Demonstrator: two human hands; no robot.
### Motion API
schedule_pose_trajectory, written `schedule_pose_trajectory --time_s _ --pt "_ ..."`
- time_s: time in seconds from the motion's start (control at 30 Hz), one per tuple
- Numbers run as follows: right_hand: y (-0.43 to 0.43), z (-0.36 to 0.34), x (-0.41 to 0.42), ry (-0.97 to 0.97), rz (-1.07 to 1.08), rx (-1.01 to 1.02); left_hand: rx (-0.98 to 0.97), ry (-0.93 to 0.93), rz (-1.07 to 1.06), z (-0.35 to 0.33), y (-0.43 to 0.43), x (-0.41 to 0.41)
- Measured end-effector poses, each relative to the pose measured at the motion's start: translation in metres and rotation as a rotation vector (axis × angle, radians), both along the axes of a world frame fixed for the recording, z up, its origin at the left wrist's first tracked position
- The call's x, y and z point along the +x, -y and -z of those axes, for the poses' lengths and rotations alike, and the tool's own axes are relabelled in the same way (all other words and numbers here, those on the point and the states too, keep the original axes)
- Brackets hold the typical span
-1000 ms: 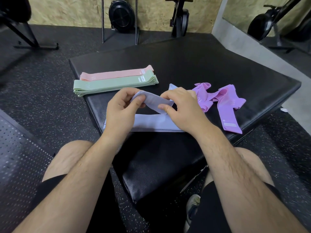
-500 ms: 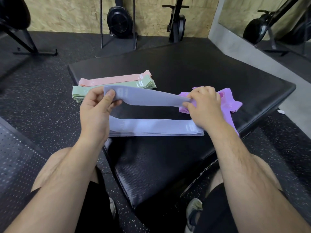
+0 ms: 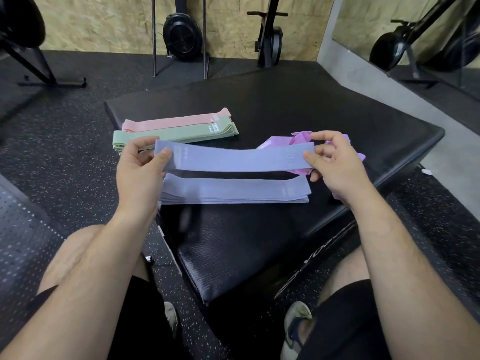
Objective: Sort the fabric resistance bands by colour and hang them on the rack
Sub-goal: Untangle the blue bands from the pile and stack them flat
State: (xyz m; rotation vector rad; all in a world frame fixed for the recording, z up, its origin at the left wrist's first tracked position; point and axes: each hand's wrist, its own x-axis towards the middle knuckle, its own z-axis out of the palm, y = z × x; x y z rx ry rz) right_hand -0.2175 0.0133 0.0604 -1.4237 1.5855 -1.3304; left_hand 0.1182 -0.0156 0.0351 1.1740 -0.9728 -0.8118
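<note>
A blue-grey fabric band (image 3: 233, 158) is stretched flat between my hands, just above a neat stack of blue-grey bands (image 3: 233, 192) on the black mat (image 3: 298, 110). My left hand (image 3: 141, 172) pinches its left end and my right hand (image 3: 335, 165) pinches its right end. Behind my left hand lie a flat stack of green bands (image 3: 179, 133) and a stack of pink bands (image 3: 176, 122). Crumpled purple bands (image 3: 285, 140) lie behind my right hand, partly hidden by it.
The mat sits on a speckled rubber floor (image 3: 65, 141). Black gym machines (image 3: 183, 36) and upright metal bars (image 3: 153, 35) stand along the wooden back wall. A mirror (image 3: 415, 35) is at the right. My knees and shoes are below the mat's near corner.
The folded blue-grey band has been drawn out straight; my hands moved apart, then lowered it closer over the blue-grey stack.
</note>
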Motion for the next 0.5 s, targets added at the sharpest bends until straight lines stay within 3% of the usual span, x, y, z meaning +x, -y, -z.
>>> schedule_pose_trajectory --time_s 0.23,0.5 --pt "-0.015 0.017 0.001 -0.289 0.037 0.157 0.125 0.511 -0.006 0.014 -0.012 0.007" --pt "-0.017 0.034 0.008 -0.521 0.081 0.192 0.17 0.683 0.02 0.028 -0.014 0.011"
